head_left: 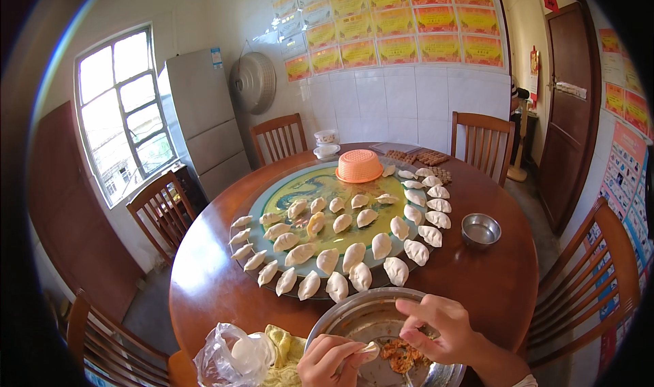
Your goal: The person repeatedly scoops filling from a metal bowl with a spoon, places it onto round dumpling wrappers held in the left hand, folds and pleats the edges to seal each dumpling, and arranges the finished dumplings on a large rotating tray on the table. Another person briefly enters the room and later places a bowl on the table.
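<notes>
My left hand [330, 363] is closed around a pale dumpling wrapper [370, 350], of which only a folded edge shows past the fingertips. Over the right side of a large metal bowl [334, 317], my right hand [443, 329] is held with its fingers apart and nothing visible in them. Reddish-brown filling [400, 356] lies at the bottom of this bowl, and a metal utensil handle [409, 380] sticks out of it. Beyond the bowl, many shaped dumplings [300, 254] sit in curved rows on a round glass turntable [272, 196].
A clear plastic bag [228, 356] with white rounds and a yellow cloth [286, 348] lie left of the bowl. A small metal bowl [481, 230] stands right. An orange basket [359, 165] rests upside down farther back. Wooden chairs [593, 278] surround the round table [501, 285].
</notes>
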Demonstrator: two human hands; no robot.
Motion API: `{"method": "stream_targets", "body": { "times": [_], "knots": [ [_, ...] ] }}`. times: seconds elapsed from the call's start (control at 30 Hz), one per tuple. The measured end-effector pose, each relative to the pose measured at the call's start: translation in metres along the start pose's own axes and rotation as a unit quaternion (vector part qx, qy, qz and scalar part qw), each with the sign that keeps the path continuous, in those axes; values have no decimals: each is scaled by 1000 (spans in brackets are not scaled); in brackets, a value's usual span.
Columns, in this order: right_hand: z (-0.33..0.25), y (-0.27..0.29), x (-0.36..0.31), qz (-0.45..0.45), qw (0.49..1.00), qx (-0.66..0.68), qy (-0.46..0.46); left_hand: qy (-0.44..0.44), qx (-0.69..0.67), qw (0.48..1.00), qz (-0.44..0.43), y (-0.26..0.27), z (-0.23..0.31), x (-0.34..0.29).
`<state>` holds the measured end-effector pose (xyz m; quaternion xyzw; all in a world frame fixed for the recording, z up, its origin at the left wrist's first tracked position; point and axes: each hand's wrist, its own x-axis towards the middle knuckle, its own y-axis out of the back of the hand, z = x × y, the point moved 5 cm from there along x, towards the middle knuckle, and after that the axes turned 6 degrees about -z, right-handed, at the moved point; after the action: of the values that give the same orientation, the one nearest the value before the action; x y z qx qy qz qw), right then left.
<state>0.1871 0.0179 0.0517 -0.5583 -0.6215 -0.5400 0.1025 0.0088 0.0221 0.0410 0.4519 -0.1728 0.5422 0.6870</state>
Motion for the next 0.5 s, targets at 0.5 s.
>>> {"method": "stream_targets", "body": {
  "times": [0.5],
  "knots": [
    [2,-34,-14,-248,882,315,-249,-71,102,991,-42,-9,36,15]
  ]
}}
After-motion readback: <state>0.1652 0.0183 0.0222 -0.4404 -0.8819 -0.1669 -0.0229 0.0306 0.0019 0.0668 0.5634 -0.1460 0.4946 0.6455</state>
